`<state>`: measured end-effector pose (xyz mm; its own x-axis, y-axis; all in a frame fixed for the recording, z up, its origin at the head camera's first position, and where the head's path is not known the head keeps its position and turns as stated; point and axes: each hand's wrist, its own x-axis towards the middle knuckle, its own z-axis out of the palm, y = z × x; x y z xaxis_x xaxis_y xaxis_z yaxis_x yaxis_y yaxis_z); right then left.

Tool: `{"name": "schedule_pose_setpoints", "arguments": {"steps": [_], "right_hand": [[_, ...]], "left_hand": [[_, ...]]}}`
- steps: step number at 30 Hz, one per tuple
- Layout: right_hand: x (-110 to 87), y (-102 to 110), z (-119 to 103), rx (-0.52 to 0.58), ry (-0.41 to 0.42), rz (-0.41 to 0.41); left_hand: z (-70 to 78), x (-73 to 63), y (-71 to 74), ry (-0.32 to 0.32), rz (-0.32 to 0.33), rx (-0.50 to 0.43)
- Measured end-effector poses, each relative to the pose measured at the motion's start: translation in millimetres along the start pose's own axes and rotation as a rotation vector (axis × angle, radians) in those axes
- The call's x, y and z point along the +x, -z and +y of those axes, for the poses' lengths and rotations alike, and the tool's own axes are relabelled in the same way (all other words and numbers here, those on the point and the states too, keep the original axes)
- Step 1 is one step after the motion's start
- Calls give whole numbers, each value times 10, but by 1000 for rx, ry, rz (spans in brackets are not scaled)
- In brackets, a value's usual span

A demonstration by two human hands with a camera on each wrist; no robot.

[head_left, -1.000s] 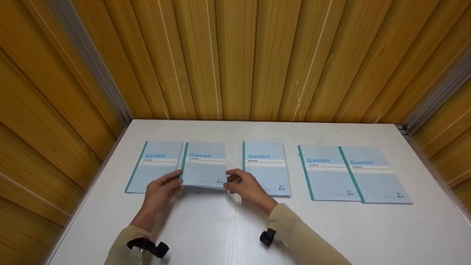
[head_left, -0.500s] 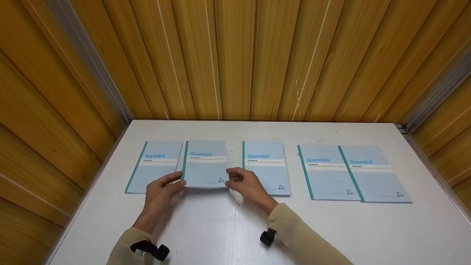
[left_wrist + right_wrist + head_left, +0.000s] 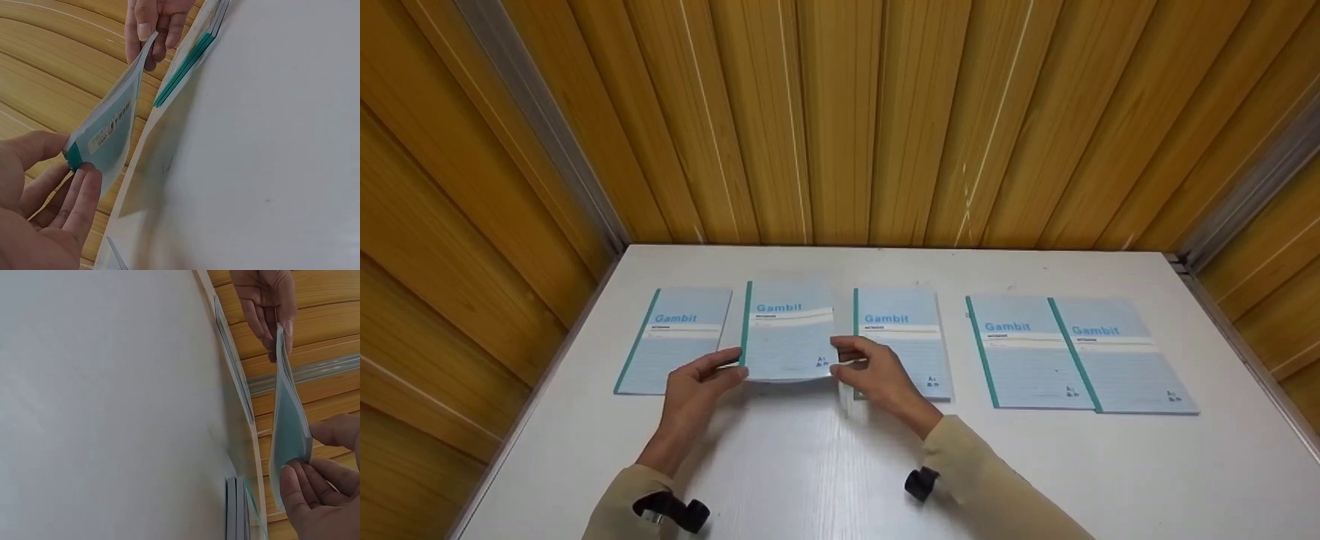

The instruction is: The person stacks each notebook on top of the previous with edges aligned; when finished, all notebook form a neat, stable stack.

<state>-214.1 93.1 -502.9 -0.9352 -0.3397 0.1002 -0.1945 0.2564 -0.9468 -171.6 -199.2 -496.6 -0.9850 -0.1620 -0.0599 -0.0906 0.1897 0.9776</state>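
Both hands hold one light-blue notebook (image 3: 787,337) with a green spine and "Gambit" on its cover, raised off the table. My left hand (image 3: 696,397) pinches its green spine edge near the lower corner, thumb on top and fingers beneath. At the opposite edge my right hand (image 3: 885,379) pinches the lower right corner. The left wrist view shows the notebook's back cover (image 3: 115,126) with a barcode label, bowed slightly between the hands. A similar notebook (image 3: 679,326) lies flat to its left. Another notebook (image 3: 896,307), partly behind my right hand, lies to its right.
Two more notebooks, one (image 3: 1027,375) overlapping or abutting the other (image 3: 1132,375), lie on the right of the white table (image 3: 810,480). From the side, the notebooks (image 3: 236,506) right of the held one appear stacked. Wood-patterned panels (image 3: 840,120) stand behind the table.
The held notebook has risen higher off the table and shifted a little to the right, both hands moving with it. The other notebooks stay put.
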Motion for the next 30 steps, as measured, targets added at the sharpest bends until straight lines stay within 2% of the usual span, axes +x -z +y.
{"name": "schedule_pose_setpoints", "arguments": {"steps": [5,15,24,30], "right_hand": [[-40,83,-21,-7,8,16],[-163,283,-42,-38,10,46],[-287,462,30,-42,68,56],[-378,593,57,-58,56,70]], "left_hand": [[23,-8,-67,-38,-18,-23],[70,33,-247,-101,-34,40],[88,30,-413,-120,-74,29],[107,38,-552,-141,-114,12]]}}
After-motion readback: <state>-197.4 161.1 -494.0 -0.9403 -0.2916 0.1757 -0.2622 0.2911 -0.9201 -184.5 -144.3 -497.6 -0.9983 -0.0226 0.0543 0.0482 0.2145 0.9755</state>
